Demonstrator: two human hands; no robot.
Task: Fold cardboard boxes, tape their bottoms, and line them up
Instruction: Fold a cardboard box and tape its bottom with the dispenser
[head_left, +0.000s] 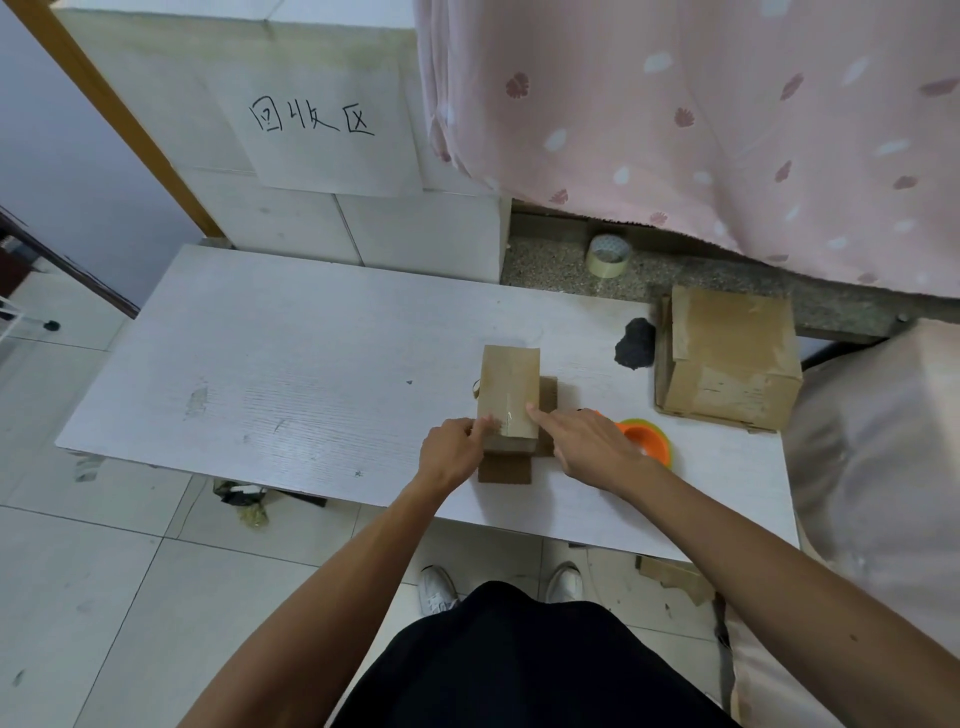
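**Small box: bottom tape being pressed down**

The small brown cardboard box stands bottom-up near the front edge of the white wooden surface; a clear tape strip lies along its seam. The right hand presses there with one straight finger, the others curled; the left hand has bent fingers on the near-left edge, and I cannot tell if they pinch. The larger brown cardboard box at the far right looks already taped; lining up is not yet done.

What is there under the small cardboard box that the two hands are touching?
Darker cardboard sticks out from under the small box on its right and near sides, flat on the table. The box covers the rest, so I cannot tell if these are its own flaps.
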